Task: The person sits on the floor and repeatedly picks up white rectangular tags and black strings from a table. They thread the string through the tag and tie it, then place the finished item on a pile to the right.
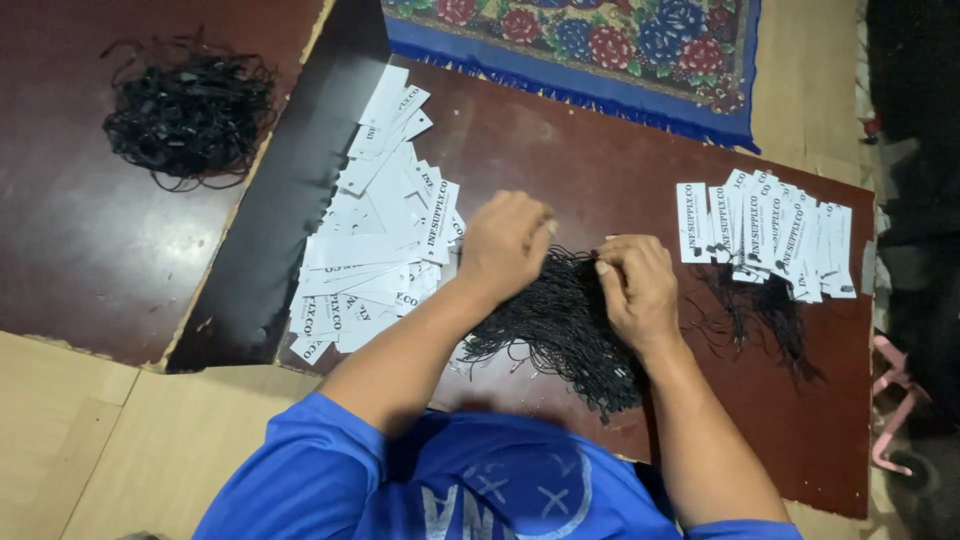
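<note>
My left hand (505, 243) and my right hand (637, 288) are both over a loose bundle of thin black strings (565, 325) on a dark red-brown board (560, 150). Each hand's fingers are pinched on strands at the top of the bundle. A scattered heap of white paper tags (375, 235) lies just left of my left hand. A fanned row of white tags with black strings attached (765, 235) lies to the right of my right hand, the strings trailing toward me.
A second tangle of black strings (190, 110) sits on another dark board (70, 230) at the far left. A floral rug with a blue border (600, 50) lies beyond the board. Pale floor surrounds the boards. My blue shirt fills the bottom.
</note>
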